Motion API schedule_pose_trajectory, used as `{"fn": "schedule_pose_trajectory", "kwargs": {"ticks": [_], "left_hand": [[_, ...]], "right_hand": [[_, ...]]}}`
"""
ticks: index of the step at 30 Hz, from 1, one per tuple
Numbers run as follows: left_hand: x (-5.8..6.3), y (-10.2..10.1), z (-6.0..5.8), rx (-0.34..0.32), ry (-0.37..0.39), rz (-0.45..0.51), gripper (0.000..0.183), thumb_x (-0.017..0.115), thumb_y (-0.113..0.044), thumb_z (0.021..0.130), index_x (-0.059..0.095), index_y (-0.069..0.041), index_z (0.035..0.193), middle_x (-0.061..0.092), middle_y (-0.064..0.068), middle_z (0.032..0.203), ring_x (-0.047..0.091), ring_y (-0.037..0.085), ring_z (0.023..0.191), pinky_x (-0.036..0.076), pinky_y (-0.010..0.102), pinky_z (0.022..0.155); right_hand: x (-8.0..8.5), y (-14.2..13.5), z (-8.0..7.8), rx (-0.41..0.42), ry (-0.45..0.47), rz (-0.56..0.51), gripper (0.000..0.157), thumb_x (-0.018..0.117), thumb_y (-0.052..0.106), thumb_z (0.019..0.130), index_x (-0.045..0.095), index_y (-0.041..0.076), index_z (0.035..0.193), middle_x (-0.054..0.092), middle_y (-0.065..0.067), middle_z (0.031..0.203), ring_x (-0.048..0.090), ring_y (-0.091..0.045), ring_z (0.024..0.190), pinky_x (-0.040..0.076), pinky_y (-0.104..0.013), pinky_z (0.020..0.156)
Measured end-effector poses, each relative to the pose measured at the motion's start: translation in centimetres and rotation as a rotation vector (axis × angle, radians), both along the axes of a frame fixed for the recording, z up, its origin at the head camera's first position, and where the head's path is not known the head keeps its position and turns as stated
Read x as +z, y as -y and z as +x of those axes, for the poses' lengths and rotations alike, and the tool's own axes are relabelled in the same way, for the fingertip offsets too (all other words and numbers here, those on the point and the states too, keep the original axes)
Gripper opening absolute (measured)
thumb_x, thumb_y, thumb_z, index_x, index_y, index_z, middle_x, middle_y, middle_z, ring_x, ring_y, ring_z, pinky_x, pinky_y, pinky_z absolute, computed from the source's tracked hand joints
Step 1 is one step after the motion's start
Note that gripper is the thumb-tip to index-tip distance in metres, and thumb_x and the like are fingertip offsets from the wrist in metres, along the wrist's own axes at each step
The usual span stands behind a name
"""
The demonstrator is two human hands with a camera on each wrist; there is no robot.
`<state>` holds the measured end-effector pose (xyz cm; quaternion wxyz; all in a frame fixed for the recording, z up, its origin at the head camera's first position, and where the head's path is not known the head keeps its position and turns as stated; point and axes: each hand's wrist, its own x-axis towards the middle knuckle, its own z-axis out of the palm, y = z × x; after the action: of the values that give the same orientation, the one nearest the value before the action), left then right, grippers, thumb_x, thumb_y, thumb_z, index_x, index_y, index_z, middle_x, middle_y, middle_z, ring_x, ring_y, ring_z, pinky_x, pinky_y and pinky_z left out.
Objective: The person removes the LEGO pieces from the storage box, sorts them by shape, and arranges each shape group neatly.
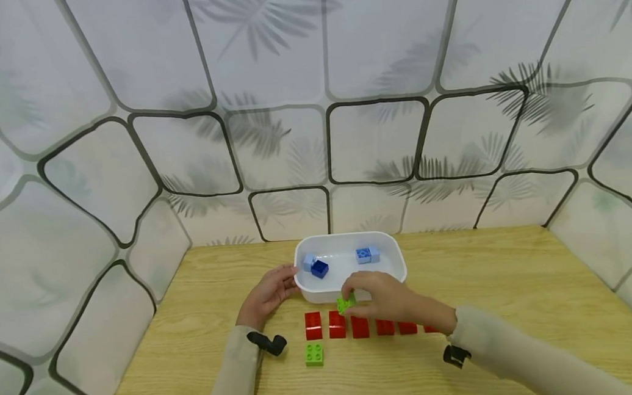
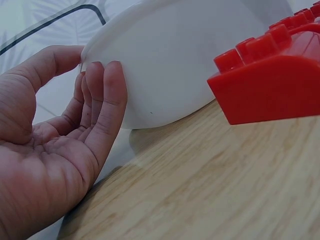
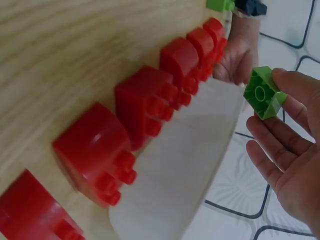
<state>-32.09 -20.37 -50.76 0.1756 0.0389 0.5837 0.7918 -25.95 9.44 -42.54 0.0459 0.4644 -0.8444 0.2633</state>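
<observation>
My left hand (image 1: pixel 270 294) holds the left end of a white plastic tub (image 1: pixel 323 297). In the left wrist view, the thumb reaches the rim and the other fingertips (image 2: pixel 114 75) lie against the outer wall. With thumb and fingers, my right hand (image 1: pixel 380 294) pinches a light green toy brick (image 3: pixel 262 94) above the tub's near side. The brick's hollow underside shows in the right wrist view. Inside the tub are a dark blue brick (image 1: pixel 320 269) and several light blue bricks (image 1: pixel 363 255).
Several red bricks with curved tops (image 1: pixel 313 325) form a row in front of the tub, partly covered by my right hand and forearm. A second green brick (image 1: pixel 314 355) lies nearer than the row's left end. The wooden table (image 1: pixel 195 353) meets patterned cloth walls.
</observation>
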Motion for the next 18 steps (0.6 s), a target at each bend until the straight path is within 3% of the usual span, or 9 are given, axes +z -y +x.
{"fn": "schedule_pose_trajectory", "kwargs": {"ticks": [8, 18], "left_hand": [[0.0, 0.0, 0.0, 0.002, -0.001, 0.007, 0.040, 0.051, -0.013, 0.107, 0.045, 0.010, 0.139, 0.068, 0.003, 0.107, 0.067, 0.010, 0.095, 0.060, 0.025, 0.086], [0.1, -0.1, 0.1, 0.007, 0.000, -0.010, 0.040, 0.050, -0.014, 0.108, 0.044, 0.010, 0.139, 0.067, 0.002, 0.106, 0.065, 0.010, 0.092, 0.060, 0.024, 0.084]], "right_hand": [[-1.2, 0.1, 1.3, 0.040, 0.094, 0.048, 0.019, 0.082, 0.028, 0.088, 0.067, 0.021, 0.099, 0.066, 0.012, 0.096, 0.063, -0.018, 0.088, 0.057, -0.028, 0.081], [-3.0, 0.6, 2.2, 0.102, 0.006, 0.027, 0.022, 0.085, 0.026, 0.084, 0.068, 0.021, 0.097, 0.067, 0.011, 0.094, 0.063, -0.016, 0.084, 0.052, -0.017, 0.079]]}}
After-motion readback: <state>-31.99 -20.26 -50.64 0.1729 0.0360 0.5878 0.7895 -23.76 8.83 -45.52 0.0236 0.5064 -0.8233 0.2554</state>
